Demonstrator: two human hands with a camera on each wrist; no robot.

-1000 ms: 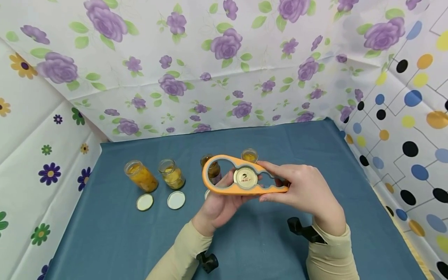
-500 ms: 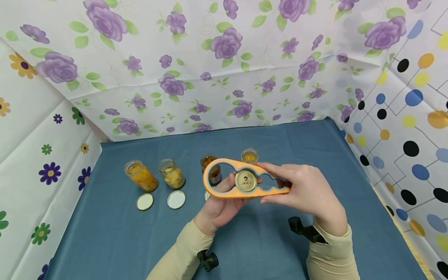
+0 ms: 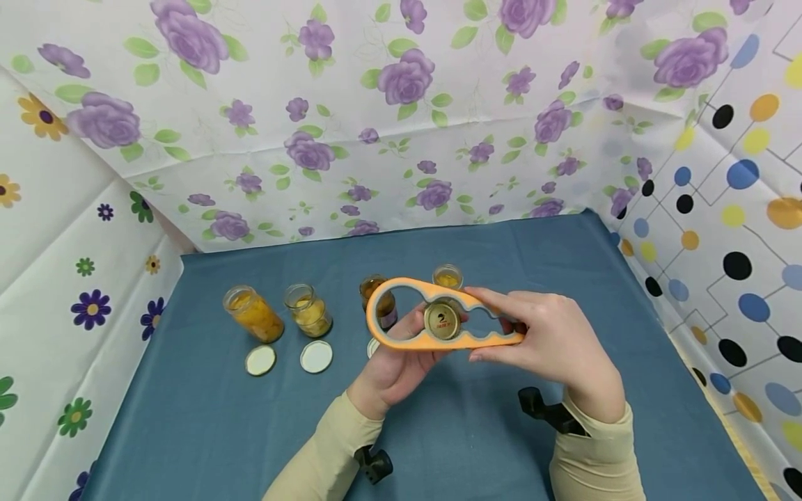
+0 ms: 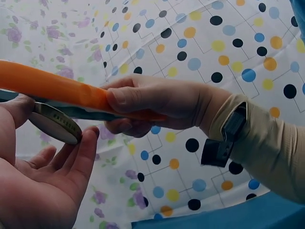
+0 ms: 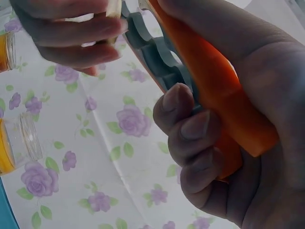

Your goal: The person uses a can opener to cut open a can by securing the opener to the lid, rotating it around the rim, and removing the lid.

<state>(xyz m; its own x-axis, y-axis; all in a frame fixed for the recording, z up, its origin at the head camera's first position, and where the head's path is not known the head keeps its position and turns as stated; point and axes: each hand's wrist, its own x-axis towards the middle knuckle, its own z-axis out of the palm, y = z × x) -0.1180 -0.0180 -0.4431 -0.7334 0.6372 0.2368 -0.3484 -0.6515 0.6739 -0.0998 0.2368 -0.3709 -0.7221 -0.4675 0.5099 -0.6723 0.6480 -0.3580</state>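
My right hand (image 3: 551, 337) grips the narrow end of an orange jar opener (image 3: 413, 342), which has a grey scalloped inner edge. The left hand (image 3: 391, 372) is under the opener and pinches a gold jar lid (image 3: 442, 320) between thumb and fingers. In the head view this lid shows through the opener's gap, its printed top facing up. The left wrist view has the lid (image 4: 56, 123) tilted just below the opener (image 4: 62, 88), with no jar beneath it. Curled fingers (image 5: 193, 129) wrap the opener's handles in the right wrist view.
Behind and left of the hands stand open glass jars: one with orange pieces (image 3: 253, 314), one with yellow pieces (image 3: 309, 312), a brown one (image 3: 373, 284) and a small one (image 3: 447, 277). Lids (image 3: 260, 360) (image 3: 316, 356) lie before them; another is partly hidden. Patterned cloth walls surround the blue table (image 3: 188, 417).
Both hands have drifted slightly right with the opener and lid. The opener's wide end dipped, then rose again. The gold lid has tilted a little and looks darker. The standing jars have not moved.
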